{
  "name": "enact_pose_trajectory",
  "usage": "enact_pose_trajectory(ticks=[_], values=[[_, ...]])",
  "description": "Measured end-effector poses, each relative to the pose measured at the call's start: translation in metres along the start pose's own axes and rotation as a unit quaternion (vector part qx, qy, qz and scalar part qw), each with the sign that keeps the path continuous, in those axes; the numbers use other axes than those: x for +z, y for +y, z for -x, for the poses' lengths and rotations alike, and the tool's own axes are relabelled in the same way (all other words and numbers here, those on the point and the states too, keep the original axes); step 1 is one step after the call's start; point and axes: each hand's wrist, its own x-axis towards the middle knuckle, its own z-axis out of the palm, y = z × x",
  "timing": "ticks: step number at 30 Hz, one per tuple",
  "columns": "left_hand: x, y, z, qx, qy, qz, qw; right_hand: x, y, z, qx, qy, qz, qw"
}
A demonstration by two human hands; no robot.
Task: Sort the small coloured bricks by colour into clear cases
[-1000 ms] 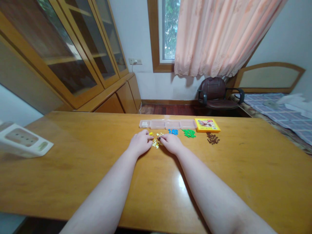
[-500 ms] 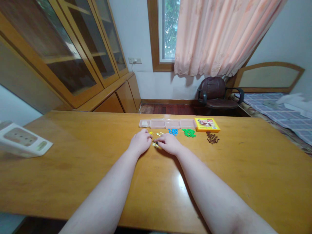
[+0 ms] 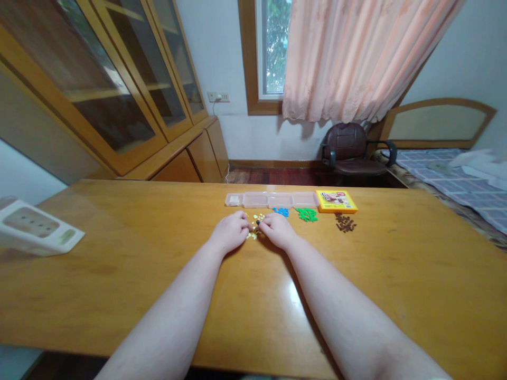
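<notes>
My left hand [image 3: 232, 231] rests low over the table with its fingers curled in at a scatter of small cream pieces [image 3: 253, 236]. Facing it from the other side, my right hand [image 3: 278, 230] has thumb and fingers drawn together. A small black piece [image 3: 257, 222] shows at its fingertips. What the left fingertips hold, if anything, is hidden. Just beyond the right hand lie small blue pieces [image 3: 282, 212] and a heap of green pieces [image 3: 307, 214]. Brown pieces [image 3: 346, 223] lie farther right.
A clear compartment tray [image 3: 255, 200] stands along the table's far side, beside a yellow box [image 3: 336, 201]. At the left is a white holder [image 3: 39, 227]. Beyond the wooden table [image 3: 138, 274] are a brown armchair [image 3: 348, 148] and a bed [image 3: 455, 169].
My right hand's fingers have drawn back slightly and curled in, and the black piece shows more plainly at their tips. My left hand has shifted a little to the right.
</notes>
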Motion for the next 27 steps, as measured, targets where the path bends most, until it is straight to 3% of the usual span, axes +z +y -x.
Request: enact_pose_trajectory(ticks=[10,17,27], values=[[-0.0032,0.0022,0.0005,0.008,-0.02,0.009,1.0,-0.0014,-0.0015,0.0,-0.022,-0.013,0.004,1.0],[-0.0007,0.0004,0.001,0.057,-0.03,0.001,0.998,-0.0003,0.001,-0.0013,0.025,0.022,0.024,0.999],[-0.0059,-0.0032,0.0014,-0.001,-0.046,-0.051,0.998,-0.003,-0.0006,-0.0002,0.038,0.025,0.007,0.999]])
